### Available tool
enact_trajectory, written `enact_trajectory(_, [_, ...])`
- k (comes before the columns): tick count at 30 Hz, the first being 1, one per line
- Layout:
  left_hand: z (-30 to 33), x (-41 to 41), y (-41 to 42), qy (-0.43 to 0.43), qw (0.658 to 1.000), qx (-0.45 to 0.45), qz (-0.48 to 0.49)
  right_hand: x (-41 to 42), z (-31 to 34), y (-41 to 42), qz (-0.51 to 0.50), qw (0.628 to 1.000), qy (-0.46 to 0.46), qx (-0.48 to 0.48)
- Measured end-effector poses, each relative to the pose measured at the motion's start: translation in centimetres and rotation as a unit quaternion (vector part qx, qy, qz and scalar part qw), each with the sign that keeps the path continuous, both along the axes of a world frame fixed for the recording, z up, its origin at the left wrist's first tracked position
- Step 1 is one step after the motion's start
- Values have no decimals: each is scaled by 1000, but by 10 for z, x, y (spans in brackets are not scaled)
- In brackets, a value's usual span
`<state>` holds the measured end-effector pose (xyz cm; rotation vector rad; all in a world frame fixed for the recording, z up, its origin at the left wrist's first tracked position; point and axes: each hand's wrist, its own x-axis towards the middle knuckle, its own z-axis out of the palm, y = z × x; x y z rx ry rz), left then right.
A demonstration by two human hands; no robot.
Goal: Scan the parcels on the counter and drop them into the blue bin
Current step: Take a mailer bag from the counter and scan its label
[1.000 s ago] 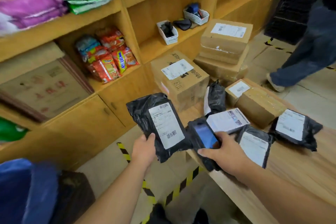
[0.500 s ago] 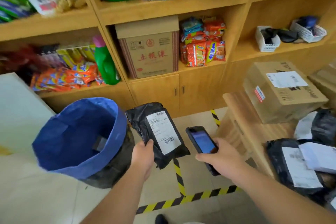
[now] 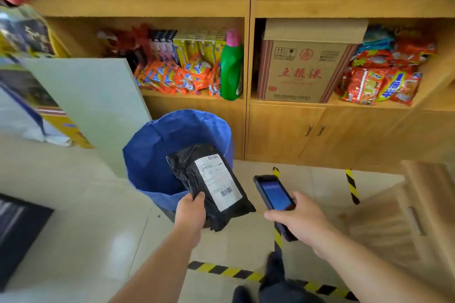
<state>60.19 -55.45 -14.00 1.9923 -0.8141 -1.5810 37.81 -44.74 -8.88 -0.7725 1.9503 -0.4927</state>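
- The parcel (image 3: 211, 186) is now overlapping the bin (image 3: 157, 155) mouth, having come closer than half a second ago.
- The left hand (image 3: 190, 211) is gripping its lower edge, label up, probably for dropping.
- The right hand (image 3: 295, 219) is clasping the scanner (image 3: 274, 193), kept aside.

A pale tiled floor (image 3: 73, 204) fills the lower half of the frame, crossed by yellow-and-black hazard tape (image 3: 221, 272) along the bottom and in two short strips at centre right. A blue bin (image 3: 147, 155) stands on the tiles at centre, just before a wooden shelf unit (image 3: 248, 56) spanning the top. Its middle shelf carries orange snack packets (image 3: 172, 76), a green bottle with a pink cap (image 3: 231, 71), a printed cardboard carton (image 3: 302, 69) and more red and orange packets (image 3: 379, 81) at right. A white panel (image 3: 86, 106) leans at left; a wooden counter (image 3: 423, 204) edges in at lower right.
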Motion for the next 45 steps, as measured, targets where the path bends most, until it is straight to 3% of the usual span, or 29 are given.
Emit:
enact_trajectory(10, [-13, 27, -95, 25, 995, 4, 98, 3, -9, -146, 88, 996, -1, 12])
enact_trajectory(20, [-11, 37, -193, -17, 991, 54, 123, -14, -14, -258, 133, 991, 4, 25])
enact_trajectory(26, [-16, 57, -242, -40, 989, 55, 134, 1, -18, -287, 100, 994, 13, 36])
enact_trajectory(35, [-32, 98, -282, -33, 991, 109, 73, 46, -18, -306, 45, 998, 28, 37])
enact_trajectory(45, [-27, 107, -307, 65, 992, 105, 23, 84, -10, -301, 18, 998, 44, 30])
